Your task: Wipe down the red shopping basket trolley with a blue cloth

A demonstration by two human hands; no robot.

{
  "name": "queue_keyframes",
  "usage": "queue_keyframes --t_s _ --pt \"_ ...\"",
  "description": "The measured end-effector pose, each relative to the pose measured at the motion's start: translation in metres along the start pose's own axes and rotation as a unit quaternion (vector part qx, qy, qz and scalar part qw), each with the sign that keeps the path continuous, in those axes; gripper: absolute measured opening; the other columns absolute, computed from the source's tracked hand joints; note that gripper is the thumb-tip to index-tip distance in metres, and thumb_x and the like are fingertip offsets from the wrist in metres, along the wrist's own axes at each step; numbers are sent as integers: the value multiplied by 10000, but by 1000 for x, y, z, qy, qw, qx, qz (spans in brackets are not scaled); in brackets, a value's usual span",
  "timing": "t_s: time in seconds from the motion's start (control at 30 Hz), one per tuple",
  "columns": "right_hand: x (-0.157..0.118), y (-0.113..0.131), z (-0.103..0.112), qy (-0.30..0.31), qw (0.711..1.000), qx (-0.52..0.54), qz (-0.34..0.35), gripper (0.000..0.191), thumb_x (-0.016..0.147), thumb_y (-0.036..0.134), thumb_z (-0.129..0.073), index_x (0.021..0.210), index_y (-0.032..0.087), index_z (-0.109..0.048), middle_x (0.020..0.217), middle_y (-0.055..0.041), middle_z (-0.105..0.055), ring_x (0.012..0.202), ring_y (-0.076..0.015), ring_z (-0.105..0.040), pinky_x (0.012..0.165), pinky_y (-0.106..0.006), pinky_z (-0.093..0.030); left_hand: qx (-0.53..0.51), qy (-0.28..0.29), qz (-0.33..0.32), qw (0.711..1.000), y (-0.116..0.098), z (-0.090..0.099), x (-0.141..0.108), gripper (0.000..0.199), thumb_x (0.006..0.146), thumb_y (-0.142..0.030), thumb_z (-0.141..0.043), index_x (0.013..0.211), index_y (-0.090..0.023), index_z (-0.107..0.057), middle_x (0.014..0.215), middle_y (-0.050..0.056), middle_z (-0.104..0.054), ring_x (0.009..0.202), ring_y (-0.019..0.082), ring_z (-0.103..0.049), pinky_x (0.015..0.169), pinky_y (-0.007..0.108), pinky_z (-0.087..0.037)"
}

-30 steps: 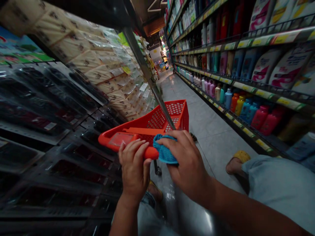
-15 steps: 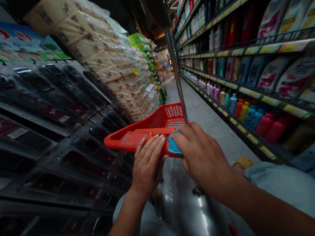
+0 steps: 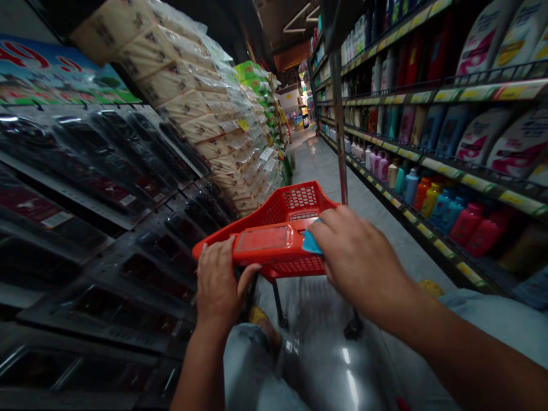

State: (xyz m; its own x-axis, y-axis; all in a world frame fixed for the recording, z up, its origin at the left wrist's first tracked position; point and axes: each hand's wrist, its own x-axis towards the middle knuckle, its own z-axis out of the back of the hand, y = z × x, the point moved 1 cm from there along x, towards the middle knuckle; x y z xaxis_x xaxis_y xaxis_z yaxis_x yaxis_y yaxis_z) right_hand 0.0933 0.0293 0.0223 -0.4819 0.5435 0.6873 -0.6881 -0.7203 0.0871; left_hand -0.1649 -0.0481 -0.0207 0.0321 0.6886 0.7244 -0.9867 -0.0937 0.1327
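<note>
Red shopping cart [image 3: 272,212] stands near, mid-aisle, the left hand [image 3: 220,285] resting fingers close together on its handle's [image 3: 266,238] left end, thumb spread apart, while the right hand's [image 3: 362,254] fingers press together around a blue cloth [image 3: 311,243] at right, beside shelved bottles [image 3: 466,222].

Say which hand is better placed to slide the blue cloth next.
Probably the right hand: it partly covers the blue cloth on the red handle. The left hand touches the handle farther left, apart from the cloth.
</note>
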Motion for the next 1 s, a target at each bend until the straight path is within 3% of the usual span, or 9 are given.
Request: queue_keyframes --t_s 0.1,0.23,0.47,0.63,0.7,0.77,0.87,0.93,1.0 --pt "1 -20 4 12 999 -5 -43 126 800 85 -631 803 211 -630 862 -90 -661 855 -256 -549 675 -357 -451 7 -18 -33 999 -22 2 -3 580 995 -503 -394 1465 -164 -426 1309 153 -607 1283 302 -518 1166 503 -339" --pt "6 -18 4 13 999 -1 -35 120 834 90 -586 818 196 -640 884 -109 -664 870 -264 -564 711 -373 -450 16 -56 -46 997 -50 4 -1 544 998 -417 -418 1465 -138 -424 1252 154 -642 1214 292 -558 1160 493 -315" --pt "13 -38 4 31 994 -17 -105 89 859 147 -587 831 189 -661 861 -104 -660 849 -257 -593 689 -357 -439 9 -42 -35 998 -63 17 -2 470 966 -444 -513 1364 -197 -554 1181 119 -684 1142 287 -578 1159 522 -301" --pt "18 2 6 36 998 30 37 88 877 148 -599 840 190 -666 905 -92 -676 887 -234 -594 719 -338 -461 35 -55 -15 998 -82 19 -3 413 982 -427 -484 1296 -176 -579 1144 124 -680 1113 294 -575 1089 494 -351" --pt "21 1 7 56 995 44 65 76 881 162 -604 850 187 -669 919 -83 -677 900 -234 -603 723 -335 -463 26 -55 -53 997 -83 22 -5 417 981 -384 -503 1343 -181 -551 1168 115 -684 1125 276 -588 1075 450 -371" --pt "23 -18 8 61 998 15 12 78 872 155 -601 852 181 -672 913 -85 -676 884 -234 -613 706 -332 -455 0 -49 -90 995 -79 27 -7 438 976 -331 -523 1389 -186 -518 1194 102 -689 1132 249 -603 1085 414 -381" --pt "24 -49 8 46 995 -32 -82 90 859 161 -590 830 182 -673 875 -90 -665 839 -232 -609 691 -334 -443 -56 -49 -91 993 -71 32 -9 417 976 -308 -517 1374 -185 -524 1197 95 -691 1126 231 -613 1100 401 -400" --pt "20 -49 9 42 996 -20 -70 96 854 157 -583 832 181 -673 889 -97 -663 855 -239 -600 708 -345 -445 -89 -55 -72 992 -71 31 -9 349 975 -308 -509 1294 -181 -568 1154 97 -693 1112 236 -611 1078 410 -429" --pt "16 -34 11 48 999 18 -6 102 848 137 -578 840 182 -669 920 -97 -665 898 -244 -588 737 -350 -447 -106 -64 -67 990 -77 30 -7 287 975 -303 -504 1211 -171 -600 1092 101 -693 1089 243 -609 1046 413 -452"
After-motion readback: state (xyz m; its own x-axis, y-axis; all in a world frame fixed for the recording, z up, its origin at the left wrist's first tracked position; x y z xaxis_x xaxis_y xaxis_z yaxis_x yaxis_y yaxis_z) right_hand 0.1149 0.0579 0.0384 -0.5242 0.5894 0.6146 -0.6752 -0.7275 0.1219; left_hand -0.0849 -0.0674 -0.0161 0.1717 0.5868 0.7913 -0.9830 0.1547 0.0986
